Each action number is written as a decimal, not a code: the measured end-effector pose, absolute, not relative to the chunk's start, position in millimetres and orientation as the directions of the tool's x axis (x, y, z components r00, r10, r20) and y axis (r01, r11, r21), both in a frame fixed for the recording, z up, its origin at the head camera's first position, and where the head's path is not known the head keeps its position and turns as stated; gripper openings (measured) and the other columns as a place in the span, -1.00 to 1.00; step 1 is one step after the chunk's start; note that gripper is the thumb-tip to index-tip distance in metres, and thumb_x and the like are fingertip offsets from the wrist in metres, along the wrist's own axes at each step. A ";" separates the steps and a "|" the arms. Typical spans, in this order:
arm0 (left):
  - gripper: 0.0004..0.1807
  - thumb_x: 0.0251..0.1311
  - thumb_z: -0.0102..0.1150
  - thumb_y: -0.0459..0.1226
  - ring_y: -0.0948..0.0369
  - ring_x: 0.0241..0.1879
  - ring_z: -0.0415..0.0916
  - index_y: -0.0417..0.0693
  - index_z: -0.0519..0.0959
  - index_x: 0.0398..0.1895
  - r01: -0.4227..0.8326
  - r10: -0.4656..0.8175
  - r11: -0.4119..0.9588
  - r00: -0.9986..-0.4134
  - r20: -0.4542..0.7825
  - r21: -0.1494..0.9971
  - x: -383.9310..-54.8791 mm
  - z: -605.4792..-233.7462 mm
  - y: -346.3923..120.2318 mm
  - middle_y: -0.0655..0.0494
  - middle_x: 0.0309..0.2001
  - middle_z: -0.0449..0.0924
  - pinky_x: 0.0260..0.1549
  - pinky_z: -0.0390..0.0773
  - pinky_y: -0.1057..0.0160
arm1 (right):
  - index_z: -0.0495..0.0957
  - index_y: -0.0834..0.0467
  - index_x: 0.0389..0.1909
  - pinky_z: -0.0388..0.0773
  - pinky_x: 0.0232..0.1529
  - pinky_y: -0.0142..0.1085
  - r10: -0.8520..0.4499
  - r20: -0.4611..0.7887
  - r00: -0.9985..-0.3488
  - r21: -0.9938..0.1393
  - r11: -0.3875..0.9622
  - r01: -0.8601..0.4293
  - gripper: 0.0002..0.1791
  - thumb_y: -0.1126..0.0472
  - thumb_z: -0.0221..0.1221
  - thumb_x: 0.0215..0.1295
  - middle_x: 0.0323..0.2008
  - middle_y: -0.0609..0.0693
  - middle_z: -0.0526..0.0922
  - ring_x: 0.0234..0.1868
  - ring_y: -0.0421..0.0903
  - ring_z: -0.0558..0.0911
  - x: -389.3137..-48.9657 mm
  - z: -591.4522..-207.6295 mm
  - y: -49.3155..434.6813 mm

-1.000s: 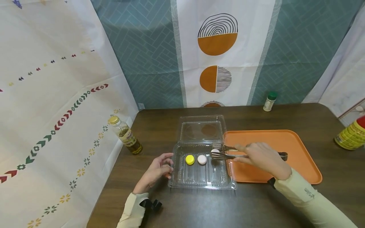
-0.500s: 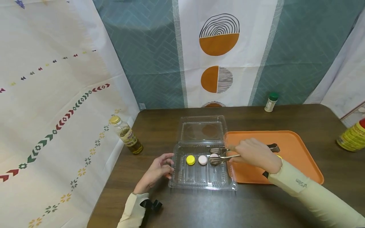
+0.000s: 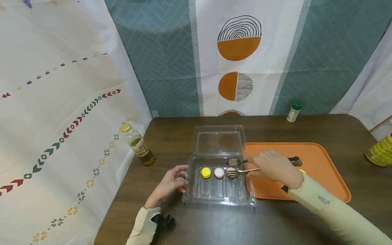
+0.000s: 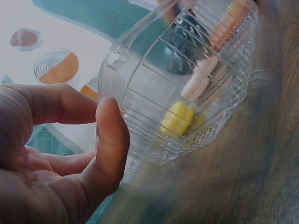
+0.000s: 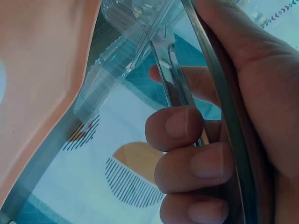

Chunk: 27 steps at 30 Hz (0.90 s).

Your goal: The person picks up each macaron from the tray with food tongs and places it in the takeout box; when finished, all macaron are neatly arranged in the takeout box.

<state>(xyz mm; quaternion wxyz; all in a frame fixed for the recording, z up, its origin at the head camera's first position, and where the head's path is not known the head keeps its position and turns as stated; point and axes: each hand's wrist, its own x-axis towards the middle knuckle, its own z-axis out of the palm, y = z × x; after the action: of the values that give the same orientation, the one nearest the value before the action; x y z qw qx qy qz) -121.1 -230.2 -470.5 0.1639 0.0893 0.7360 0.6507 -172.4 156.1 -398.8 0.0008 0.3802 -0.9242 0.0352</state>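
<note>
A clear plastic clamshell container (image 3: 218,195) lies with its lid (image 3: 219,140) folded back. In its base sit a yellow macaron (image 3: 206,173) and a pale pink macaron (image 3: 219,173) in a row. A third, pale macaron (image 3: 231,169) lies at the right end, between the spread heads of metal tongs (image 3: 252,169), partly hidden by them. My right hand (image 3: 275,168) grips the tongs, fingers curled round the arms in the right wrist view. At the container's left rim, my left hand (image 3: 171,182) pinches the edge between thumb and finger, as the left wrist view shows.
An orange tray (image 3: 324,183) stands right of the container, with a yellow piece (image 3: 302,171) partly hidden behind my right wrist. An oil bottle (image 3: 139,146) stands at the left table edge. A green-capped shaker (image 3: 294,111) is at the back, a yellow container (image 3: 379,151) far right.
My right hand has shifted slightly left with the tongs, and their heads have spread a little apart around the third macaron. The left hand stays at the rim.
</note>
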 end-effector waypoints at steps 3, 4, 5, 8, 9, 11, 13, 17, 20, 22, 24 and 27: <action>-0.32 0.15 0.08 -0.56 0.25 -0.51 0.48 -0.48 0.19 0.39 -0.090 0.338 0.138 -0.932 -0.133 0.986 -121.8 -470.4 -229.7 -0.14 -0.12 0.43 -0.51 0.64 0.35 | 0.69 0.09 -0.18 -0.02 -0.69 -0.44 -0.694 0.049 -0.718 -0.093 0.713 -0.695 -0.53 -0.19 0.43 0.06 -0.77 -0.22 0.05 -0.77 -0.29 0.09 -170.0 -397.6 161.4; -0.31 0.14 0.09 -0.56 0.25 -0.51 0.48 -0.48 0.19 0.39 -0.089 0.339 0.134 -0.932 -0.131 0.987 -121.9 -470.2 -229.5 -0.13 -0.13 0.43 -0.51 0.64 0.35 | 0.69 0.10 -0.15 -0.02 -0.70 -0.43 -0.694 0.058 -0.718 -0.097 0.711 -0.696 -0.50 -0.20 0.42 0.06 -0.76 -0.22 0.04 -0.77 -0.29 0.08 -169.5 -397.3 163.2; -0.31 0.13 0.09 -0.56 0.25 -0.51 0.48 -0.50 0.19 0.39 -0.086 0.341 0.127 -0.932 -0.125 0.988 -122.1 -470.2 -229.6 -0.12 -0.13 0.43 -0.52 0.64 0.34 | 0.69 0.10 -0.10 -0.03 -0.69 -0.43 -0.693 0.066 -0.718 -0.099 0.711 -0.696 -0.46 -0.21 0.41 0.06 -0.76 -0.22 0.03 -0.76 -0.29 0.06 -169.0 -397.1 165.0; -0.31 0.11 0.07 -0.58 0.26 -0.50 0.48 -0.51 0.18 0.38 -0.078 0.343 0.112 -0.933 -0.113 0.991 -122.3 -469.7 -229.5 -0.10 -0.15 0.42 -0.53 0.63 0.33 | 0.66 0.13 0.09 -0.04 -0.69 -0.42 -0.683 0.081 -0.726 -0.120 0.717 -0.687 -0.35 -0.25 0.36 0.11 -0.77 -0.24 0.04 -0.77 -0.30 0.03 -168.1 -398.0 170.1; -0.31 0.11 0.07 -0.59 0.26 -0.50 0.48 -0.52 0.18 0.38 -0.079 0.342 0.110 -0.933 -0.113 0.991 -122.4 -469.6 -229.3 -0.10 -0.15 0.42 -0.53 0.63 0.33 | 0.65 0.13 0.14 -0.02 -0.70 -0.42 -0.679 0.087 -0.729 -0.129 0.718 -0.684 -0.32 -0.26 0.34 0.14 -0.78 -0.24 0.06 -0.78 -0.30 0.04 -167.9 -399.0 171.7; -0.31 0.11 0.06 -0.59 0.26 -0.50 0.49 -0.52 0.19 0.38 -0.084 0.338 0.111 -0.934 -0.117 0.990 -122.6 -469.8 -228.9 -0.08 -0.16 0.42 -0.53 0.63 0.34 | 0.61 0.12 0.21 -0.01 -0.72 -0.41 -0.665 0.101 -0.740 -0.149 0.725 -0.672 -0.30 -0.28 0.30 0.20 -0.79 -0.25 0.09 -0.79 -0.31 0.05 -166.7 -401.7 175.3; -0.32 0.13 0.07 -0.58 0.25 -0.50 0.49 -0.50 0.20 0.38 -0.094 0.332 0.115 -0.935 -0.128 0.989 -122.2 -470.0 -228.5 -0.07 -0.16 0.43 -0.53 0.63 0.34 | 0.61 0.11 0.20 0.01 -0.72 -0.41 -0.647 0.125 -0.752 -0.172 0.732 -0.659 -0.33 -0.29 0.26 0.26 -0.79 -0.26 0.10 -0.79 -0.32 0.06 -165.1 -404.7 178.5; -0.32 0.13 0.07 -0.58 0.25 -0.50 0.49 -0.51 0.19 0.38 -0.097 0.336 0.107 -0.933 -0.128 0.989 -122.7 -470.7 -226.9 -0.07 -0.17 0.43 -0.54 0.63 0.34 | 0.63 0.10 0.15 0.01 -0.72 -0.40 -0.601 0.183 -0.778 -0.192 0.754 -0.628 -0.39 -0.28 0.22 0.31 -0.78 -0.27 0.12 -0.78 -0.32 0.07 -158.7 -408.1 186.4; -0.31 0.11 0.06 -0.57 0.25 -0.50 0.49 -0.52 0.18 0.38 -0.090 0.346 0.095 -0.931 -0.118 0.991 -124.0 -470.9 -225.2 -0.07 -0.17 0.42 -0.54 0.63 0.34 | 0.63 0.12 0.17 0.02 -0.72 -0.40 -0.554 0.208 -0.806 -0.189 0.786 -0.589 -0.37 -0.28 0.21 0.32 -0.79 -0.27 0.15 -0.77 -0.31 0.09 -152.5 -408.2 194.5; -0.30 0.11 0.07 -0.57 0.25 -0.51 0.49 -0.52 0.18 0.38 -0.091 0.347 0.094 -0.931 -0.118 0.991 -124.3 -471.0 -224.8 -0.09 -0.17 0.42 -0.54 0.63 0.34 | 0.62 0.13 0.20 0.03 -0.71 -0.39 -0.523 0.212 -0.825 -0.192 0.806 -0.560 -0.34 -0.29 0.21 0.31 -0.78 -0.26 0.16 -0.76 -0.30 0.11 -148.6 -408.1 200.7; -0.31 0.13 0.08 -0.57 0.24 -0.53 0.48 -0.50 0.19 0.39 -0.096 0.340 0.103 -0.932 -0.126 0.990 -123.6 -471.0 -225.6 -0.10 -0.16 0.43 -0.54 0.63 0.33 | 0.61 0.13 0.22 0.04 -0.71 -0.38 -0.496 0.221 -0.840 -0.191 0.823 -0.536 -0.32 -0.29 0.22 0.31 -0.78 -0.25 0.17 -0.76 -0.29 0.12 -144.1 -408.8 207.0; -0.31 0.15 0.10 -0.57 0.23 -0.55 0.47 -0.49 0.19 0.40 -0.108 0.333 0.119 -0.932 -0.143 0.987 -121.6 -470.9 -228.1 -0.13 -0.16 0.44 -0.53 0.64 0.33 | 0.59 0.13 0.24 0.09 -0.69 -0.35 -0.443 0.213 -0.871 -0.205 0.851 -0.483 -0.30 -0.29 0.25 0.27 -0.77 -0.23 0.18 -0.74 -0.27 0.15 -134.6 -412.3 218.7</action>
<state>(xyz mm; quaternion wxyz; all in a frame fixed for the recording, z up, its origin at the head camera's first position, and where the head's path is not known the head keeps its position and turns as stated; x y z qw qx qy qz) -121.6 -228.1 -470.9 0.1673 0.0769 0.7290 0.6592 -134.6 218.7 -412.3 0.0789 0.2412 -0.9589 0.1270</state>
